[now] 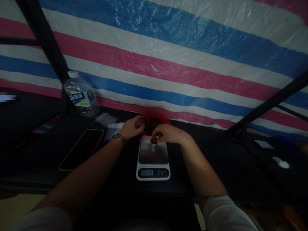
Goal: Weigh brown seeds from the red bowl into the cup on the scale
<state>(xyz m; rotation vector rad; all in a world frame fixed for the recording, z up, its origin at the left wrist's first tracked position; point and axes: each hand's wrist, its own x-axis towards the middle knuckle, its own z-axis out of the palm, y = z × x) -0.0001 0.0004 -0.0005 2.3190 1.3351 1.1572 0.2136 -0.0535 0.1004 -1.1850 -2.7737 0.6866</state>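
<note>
A white kitchen scale [153, 175] with a steel plate and a lit display lies in front of me. On its plate stands a small clear cup [153, 144] with dark brown pieces at its top. The closed fingertips of my right hand [167, 133] are at that cup's rim; what they pinch is too small to make out. Behind the scale is a red bowl [165, 120] of dark brown pieces [152, 123]. At the bowl's left side my left hand [130, 128] is closed around a small see-through round container [139, 122], partly hidden by the fingers.
Left of the scale lies a phone [81, 149], with clear plastic bags [113, 130] beside it. A large clear bottle [81, 96] stands behind them. White earbuds [281, 162] and a white card-like item [264, 144] lie far right. Striped sheeting [173, 67] hangs behind the black surface.
</note>
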